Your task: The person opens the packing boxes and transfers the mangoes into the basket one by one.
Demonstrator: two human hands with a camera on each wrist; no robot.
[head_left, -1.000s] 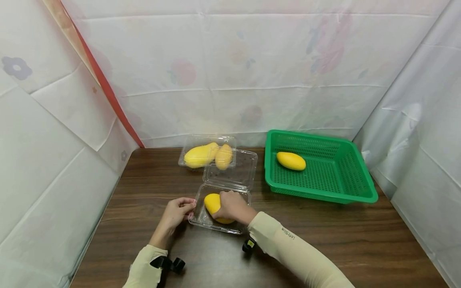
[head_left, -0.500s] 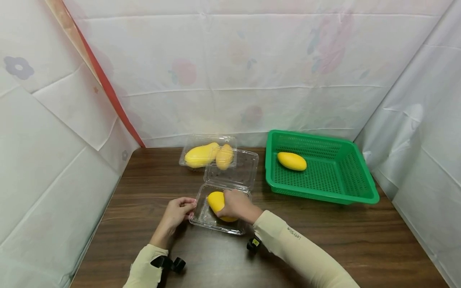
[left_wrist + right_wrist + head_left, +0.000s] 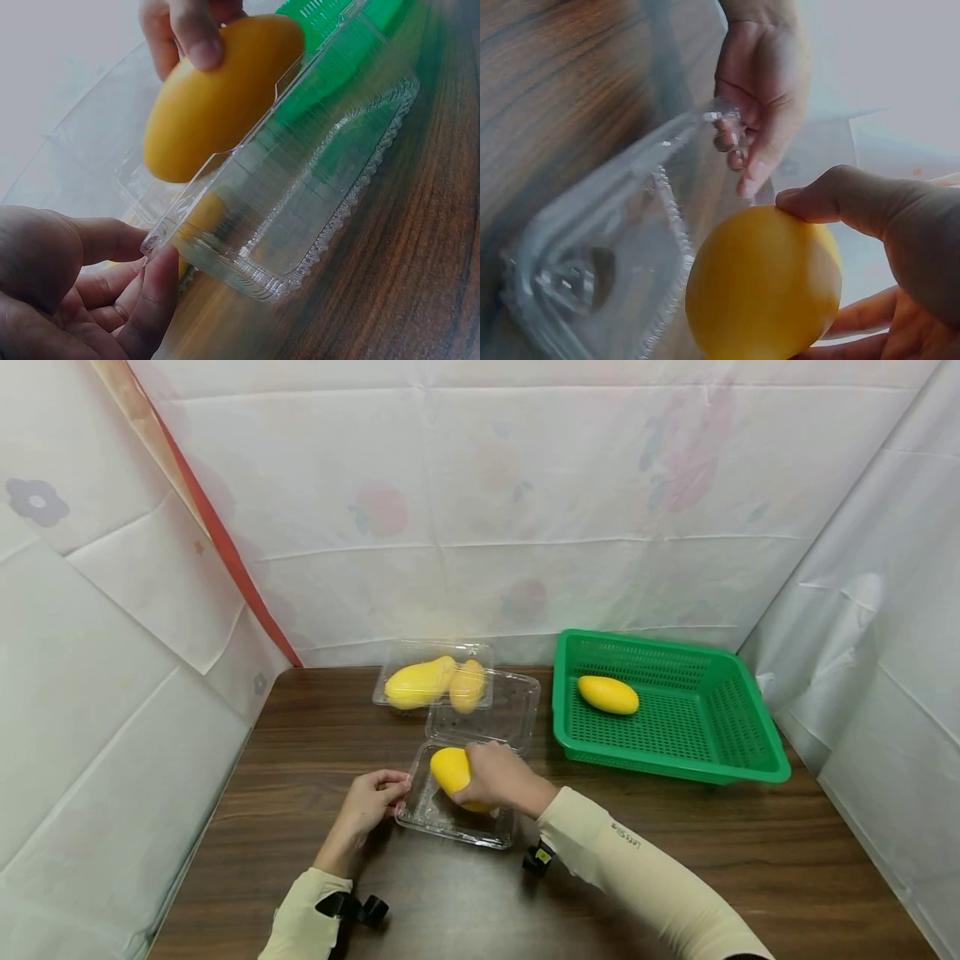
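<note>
Gripped a mango (image 3: 450, 770) in the right hand (image 3: 504, 778), thumb and fingers curled round it, over the open box (image 3: 435, 817); pinched that box's left rim between thumb and fingers of the left hand (image 3: 367, 802). Called, most likely, for a steady rim hold (thin plastic, apt to slide) and a soft grip, clear of the edges. Had the lid (image 3: 512, 702) folded back on the far side. Saw two fruits (image 3: 414, 686) in the far box (image 3: 442, 650), and a single fruit (image 3: 607, 695) towards the left inside the basket (image 3: 675, 768), far right.
</note>
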